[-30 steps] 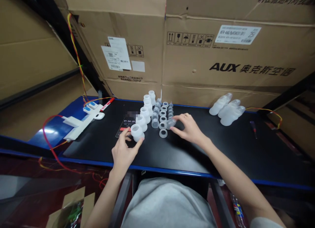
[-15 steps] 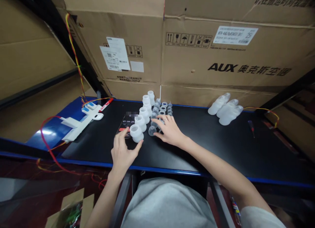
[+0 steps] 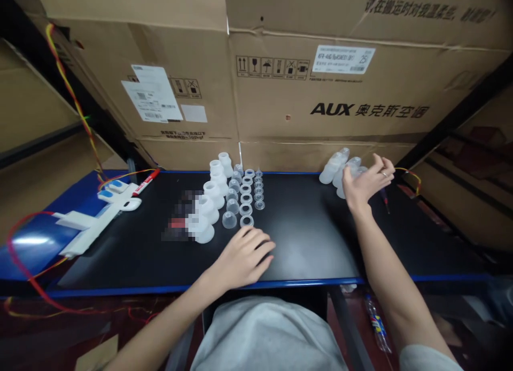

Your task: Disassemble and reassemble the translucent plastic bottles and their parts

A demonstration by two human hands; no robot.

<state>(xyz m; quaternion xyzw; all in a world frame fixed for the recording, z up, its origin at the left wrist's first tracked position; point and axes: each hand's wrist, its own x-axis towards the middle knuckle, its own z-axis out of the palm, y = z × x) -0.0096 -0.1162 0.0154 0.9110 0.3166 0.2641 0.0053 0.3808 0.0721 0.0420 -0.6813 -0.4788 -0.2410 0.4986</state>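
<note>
My right hand [image 3: 365, 185] is at the right, its thumb and fingers spread around the nearest of several translucent domed bottles [image 3: 332, 169]; I cannot tell whether it touches them. My left hand [image 3: 246, 256] hovers low or rests near the table's front edge, palm down, fingers extended and holding nothing. Just beyond its fingers is a row of translucent rings [image 3: 246, 209]. Left of the rings run a row of clear domes [image 3: 230, 219] and a row of white waisted bottle bodies [image 3: 211, 187]. Small clear nipple-shaped pieces [image 3: 259, 191] form the row right of the rings.
A white power strip [image 3: 96, 218] with plugs and a red marker [image 3: 146, 183] lie at the left. A screwdriver [image 3: 385, 201] is partly behind my right hand. A large cardboard box [image 3: 272, 120] stands along the back. The black tabletop [image 3: 304, 242] has a blue front edge.
My right hand has left the clear domes and moved right to the domed bottles. My left hand has left the nearest bottle body and moved right, below the rings. The view has shifted right.
</note>
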